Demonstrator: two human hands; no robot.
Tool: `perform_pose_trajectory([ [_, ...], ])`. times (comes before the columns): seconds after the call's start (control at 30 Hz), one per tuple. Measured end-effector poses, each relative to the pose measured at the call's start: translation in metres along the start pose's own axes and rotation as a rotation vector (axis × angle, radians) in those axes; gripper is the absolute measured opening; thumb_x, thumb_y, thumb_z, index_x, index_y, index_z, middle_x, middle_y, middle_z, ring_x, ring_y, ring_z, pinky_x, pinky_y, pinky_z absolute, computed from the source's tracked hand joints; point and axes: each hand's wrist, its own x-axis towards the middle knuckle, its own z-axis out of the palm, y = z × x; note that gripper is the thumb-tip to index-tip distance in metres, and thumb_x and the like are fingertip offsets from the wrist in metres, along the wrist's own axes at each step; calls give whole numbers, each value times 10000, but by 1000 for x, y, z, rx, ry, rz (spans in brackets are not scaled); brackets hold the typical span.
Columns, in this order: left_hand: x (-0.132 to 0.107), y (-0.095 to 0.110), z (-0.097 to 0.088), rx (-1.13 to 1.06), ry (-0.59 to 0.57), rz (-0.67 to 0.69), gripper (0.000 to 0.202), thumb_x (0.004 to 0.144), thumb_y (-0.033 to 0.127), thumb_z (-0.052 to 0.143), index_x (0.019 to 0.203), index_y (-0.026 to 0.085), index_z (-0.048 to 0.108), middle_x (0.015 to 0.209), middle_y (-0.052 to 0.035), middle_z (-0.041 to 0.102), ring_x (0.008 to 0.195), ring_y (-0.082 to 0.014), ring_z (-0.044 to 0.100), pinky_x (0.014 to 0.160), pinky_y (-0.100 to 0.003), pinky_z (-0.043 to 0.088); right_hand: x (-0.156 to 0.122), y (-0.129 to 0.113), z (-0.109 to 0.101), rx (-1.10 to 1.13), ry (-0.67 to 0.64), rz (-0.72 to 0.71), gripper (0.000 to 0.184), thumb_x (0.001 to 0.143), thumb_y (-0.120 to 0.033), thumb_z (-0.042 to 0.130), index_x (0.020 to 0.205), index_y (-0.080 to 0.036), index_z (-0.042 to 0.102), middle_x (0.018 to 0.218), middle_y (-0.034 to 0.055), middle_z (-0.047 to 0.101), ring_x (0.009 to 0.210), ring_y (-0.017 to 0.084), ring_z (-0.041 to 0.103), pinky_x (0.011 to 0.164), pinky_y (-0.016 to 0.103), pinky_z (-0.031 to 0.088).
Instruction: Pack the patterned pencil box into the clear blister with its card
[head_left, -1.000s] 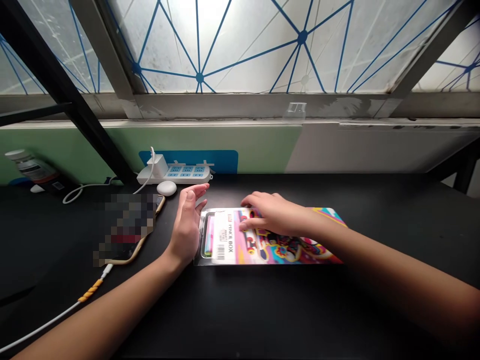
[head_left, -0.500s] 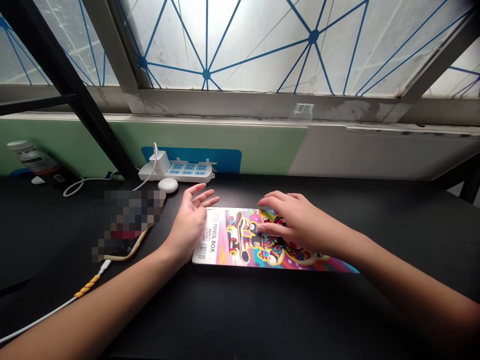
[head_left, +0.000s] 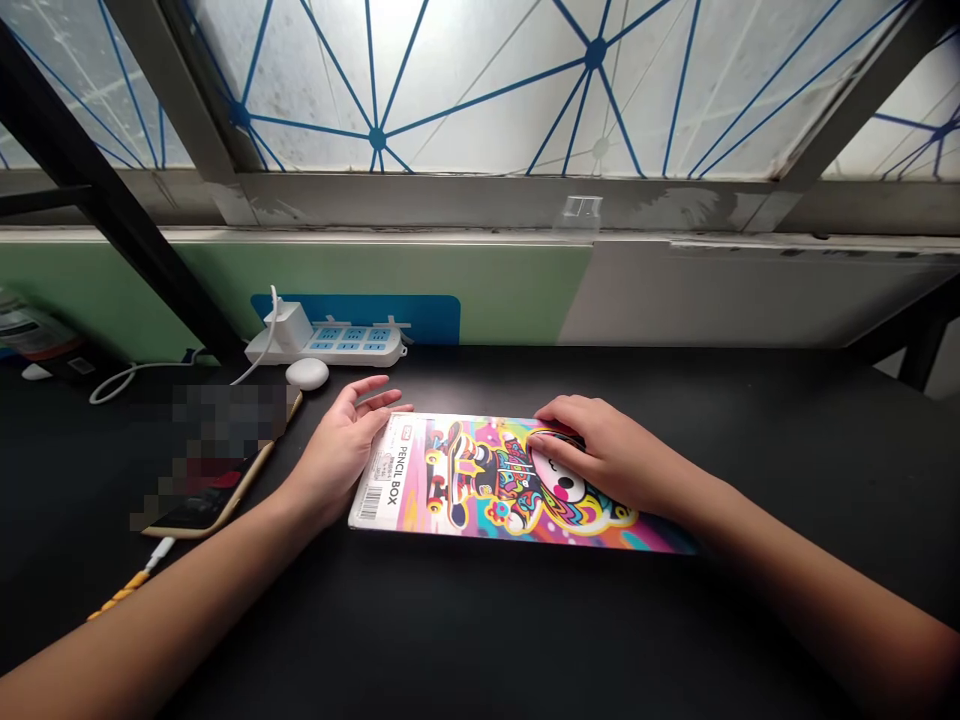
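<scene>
A pencil box (head_left: 480,490) with a colourful skateboarding cartoon figure lies flat on the black desk, its white label end to the left. My left hand (head_left: 341,450) is against that left end, thumb at the far corner, the other fingers stretched out and apart past the edge. My right hand (head_left: 607,450) grips the box toward its right end, thumb on the printed top and fingers over the far edge. The hand and forearm hide part of the box's right end.
A phone (head_left: 217,500) with a blurred screen and a plugged cable lies at left. Behind it are a round white object (head_left: 307,374) and a white power strip (head_left: 352,345). A bottle (head_left: 45,335) stands by a black frame post (head_left: 150,260). The wall and window border the desk's back.
My right hand has moved right along the box, uncovering the cartoon's face, and its fingers have drawn closer together. My left hand stays at the left end. The whole view has shifted.
</scene>
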Motion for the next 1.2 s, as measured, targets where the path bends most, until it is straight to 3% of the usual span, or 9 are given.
perform_pose_trajectory([
  [0.17,4,5,-2,-117,20,-82,240,913,52,561,1122,165,593,1137,-128,686,826,-181,741,634,-272,618,0,0,0,-8,5,14,419,994,-587,468,988,-218,667,993,77,714,877,249,624,778,383,456],
  [0.37,3,7,-4,-141,-20,-92,378,803,-52,506,1107,150,605,1118,-121,673,824,-182,736,641,-272,611,-1,-1,0,-8,4,24,432,989,-602,464,1001,-222,670,1013,82,717,897,257,628,765,375,458],
  [0.87,2,4,-6,17,-79,-48,219,907,76,592,1095,180,636,1144,-85,703,705,-132,703,626,-253,578,-1,4,4,-29,16,28,414,987,-603,481,1024,-227,651,1057,89,709,932,266,639,778,388,500],
  [0.97,0,5,-7,39,-107,-33,172,923,183,634,1096,191,639,1071,-66,719,713,-141,698,635,-252,566,-3,0,3,-53,97,-22,366,991,-563,499,1003,-226,641,1101,98,686,927,264,651,792,404,531],
  [1.07,-1,4,-10,87,-139,27,275,939,424,659,1112,210,649,910,-31,718,706,-171,681,626,-262,546,-9,-8,0,-130,289,-107,321,986,-531,536,999,-226,637,1175,118,653,939,277,669,810,436,555],
  [1.2,-5,3,-14,147,-162,256,467,957,637,555,1137,225,679,969,-40,720,848,-212,674,744,-288,539,-21,-19,-5,-283,551,-237,197,973,-430,619,991,-236,646,1209,129,651,975,300,690,831,455,567],
])
